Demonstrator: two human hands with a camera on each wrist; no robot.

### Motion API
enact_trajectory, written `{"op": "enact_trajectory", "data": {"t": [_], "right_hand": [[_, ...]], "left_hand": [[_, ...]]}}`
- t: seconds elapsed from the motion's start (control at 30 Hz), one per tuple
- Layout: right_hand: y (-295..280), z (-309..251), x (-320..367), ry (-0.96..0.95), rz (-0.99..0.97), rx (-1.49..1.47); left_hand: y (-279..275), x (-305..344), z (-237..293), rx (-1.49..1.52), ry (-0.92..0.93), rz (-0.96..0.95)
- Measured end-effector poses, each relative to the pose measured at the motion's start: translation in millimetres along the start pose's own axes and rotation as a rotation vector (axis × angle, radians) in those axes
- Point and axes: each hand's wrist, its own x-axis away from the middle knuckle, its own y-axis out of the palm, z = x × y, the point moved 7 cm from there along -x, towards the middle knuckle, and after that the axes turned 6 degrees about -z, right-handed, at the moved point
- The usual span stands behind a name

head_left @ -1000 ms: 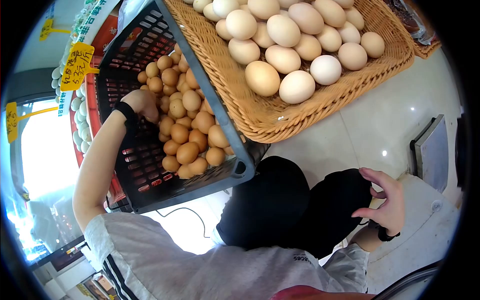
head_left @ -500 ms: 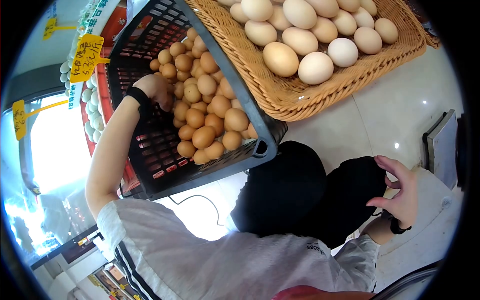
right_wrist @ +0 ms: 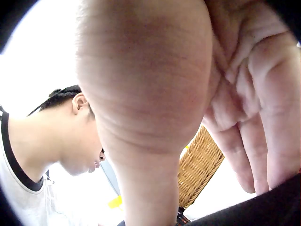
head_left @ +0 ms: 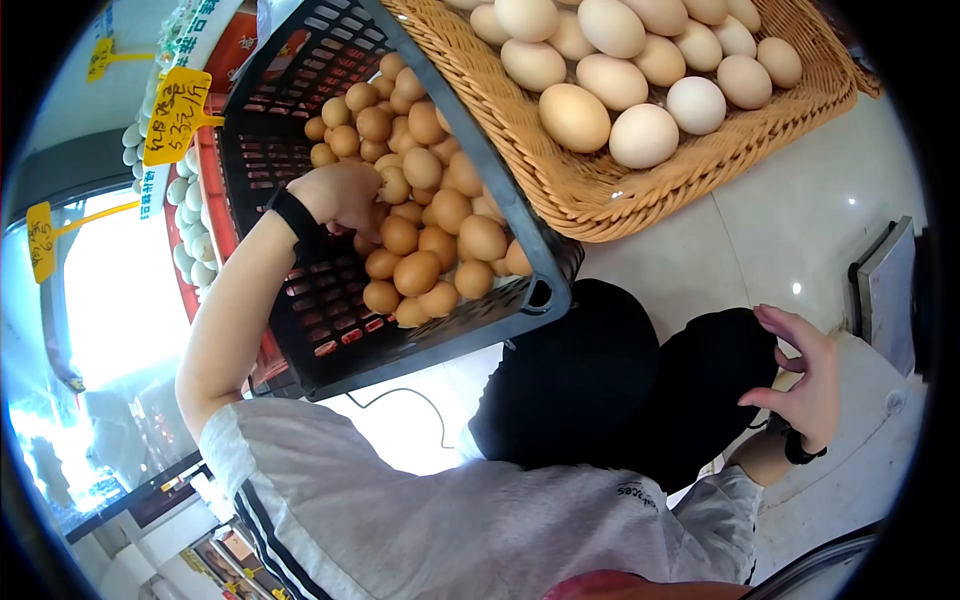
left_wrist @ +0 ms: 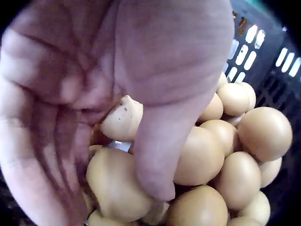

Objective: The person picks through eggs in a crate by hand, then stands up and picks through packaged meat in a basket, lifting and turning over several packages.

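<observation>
In the head view a black plastic crate (head_left: 430, 355) holds a heap of brown eggs (head_left: 416, 274). My left hand (head_left: 345, 200) reaches down inside it, at the left side of the heap. The left wrist view shows that hand's thumb (left_wrist: 157, 155) against the side of a brown egg (left_wrist: 120, 186), with the fingers curving down along its other side; their tips are hidden. Another egg (left_wrist: 123, 120), speckled, shows under the palm. My right hand (head_left: 808, 385) rests at the black-clad knee (head_left: 715, 370), thumb and fingers apart, holding nothing.
A wicker basket (head_left: 640, 210) of paler eggs stands beyond the crate. Yellow price tags (head_left: 178, 115) and pale eggs (head_left: 190, 225) line the left. At the right is a flat metal-topped device (head_left: 888, 295). A cable (head_left: 425, 395) lies below the crate.
The left hand has moved right, further over the brown eggs, with its fingers lower among them. The head view has shifted, so the crate and basket appear further right. The right hand keeps its pose.
</observation>
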Motion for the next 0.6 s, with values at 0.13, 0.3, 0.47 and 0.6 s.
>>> {"op": "enact_trajectory", "data": {"t": [0.13,0.3,0.47,0.6], "right_hand": [[0.2,0.0,-1.5,0.013,-0.003,0.002],[1.4,1.5,-2.1,0.023,-0.004,-0.001],[-0.1,3.4,-1.8,0.039,0.000,-0.013],[-0.1,6.6,-1.9,0.032,0.010,-0.019]], "left_hand": [[-1.7,4.3,0.6,-0.009,-0.091,-0.086],[1.2,3.5,-6.3,0.051,-0.134,-0.143],[2.2,5.0,-5.5,0.087,-0.139,-0.162],[-4.4,11.9,2.3,0.052,-0.104,-0.097]]}}
